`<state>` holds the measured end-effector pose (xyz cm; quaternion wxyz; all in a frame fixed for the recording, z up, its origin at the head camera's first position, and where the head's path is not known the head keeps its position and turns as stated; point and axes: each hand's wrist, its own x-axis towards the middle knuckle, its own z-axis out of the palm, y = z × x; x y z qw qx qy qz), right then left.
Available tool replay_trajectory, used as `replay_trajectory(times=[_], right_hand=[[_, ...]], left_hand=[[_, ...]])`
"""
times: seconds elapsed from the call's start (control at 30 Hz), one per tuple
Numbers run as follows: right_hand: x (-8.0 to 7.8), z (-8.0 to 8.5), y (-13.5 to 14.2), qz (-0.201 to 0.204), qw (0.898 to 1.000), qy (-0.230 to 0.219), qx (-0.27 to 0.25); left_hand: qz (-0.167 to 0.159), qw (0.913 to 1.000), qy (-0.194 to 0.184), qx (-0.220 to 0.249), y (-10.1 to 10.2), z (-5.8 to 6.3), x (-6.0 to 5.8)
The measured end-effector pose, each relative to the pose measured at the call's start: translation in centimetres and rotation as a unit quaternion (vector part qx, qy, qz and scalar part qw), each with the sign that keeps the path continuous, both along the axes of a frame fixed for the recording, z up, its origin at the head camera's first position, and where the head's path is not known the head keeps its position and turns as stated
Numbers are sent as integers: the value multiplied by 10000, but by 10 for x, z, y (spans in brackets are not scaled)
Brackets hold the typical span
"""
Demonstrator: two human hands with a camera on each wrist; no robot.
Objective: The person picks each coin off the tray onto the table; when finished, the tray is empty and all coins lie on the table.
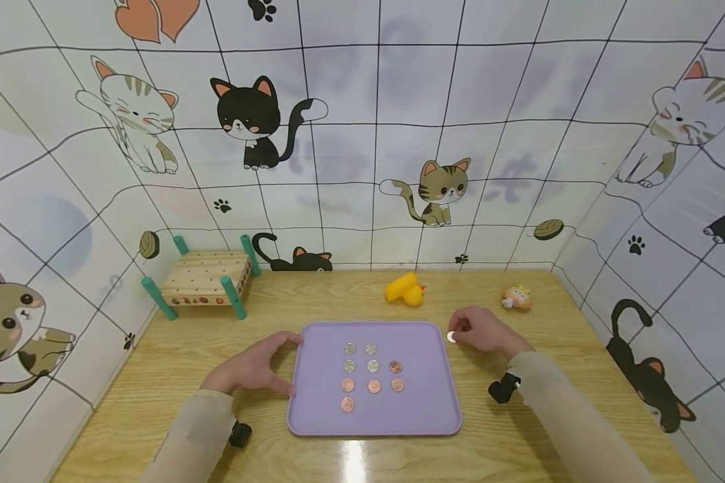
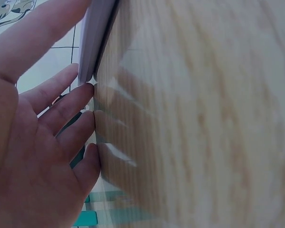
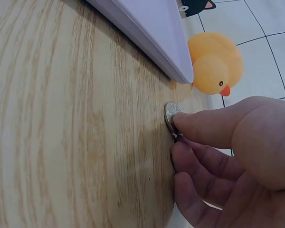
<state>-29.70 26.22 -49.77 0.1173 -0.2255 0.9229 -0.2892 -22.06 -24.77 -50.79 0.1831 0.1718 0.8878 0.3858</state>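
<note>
A purple tray (image 1: pixel 411 409) lies on the table with silver coins (image 1: pixel 350 366) and copper coins (image 1: pixel 348 385) set out in loose rows on it. At its left side, my left hand (image 1: pixel 256 362) has its thumb and fingertips right at the rim; the left wrist view shows those fingers (image 2: pixel 69 107) spread and relaxed against the tabletop. Just right of the tray's upper right corner, my right hand (image 1: pixel 483 330) pinches a silver coin (image 3: pixel 171 114) between thumb and fingers. That coin stands tilted on edge, close over the wood.
Behind the tray, a yellow rubber duck (image 1: pixel 406 290) lies near the back wall. A small figurine (image 1: pixel 517 297) is at the back right. A toy bed with teal posts (image 1: pixel 208 272) stands at the back left. Cat-printed cloth walls surround the wooden table (image 1: pixel 519 429).
</note>
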Motion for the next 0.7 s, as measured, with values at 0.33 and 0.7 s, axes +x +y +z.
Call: replay_trajectory(times=[0.33, 0.7], right_hand=[[-2, -1, -1, -10, 9998, 78, 164], [2, 10, -14, -124, 9998, 180, 6]], left_hand=[[-178, 9997, 67, 175, -2, -1, -3], [-86, 9998, -15, 168, -3, -4, -3]])
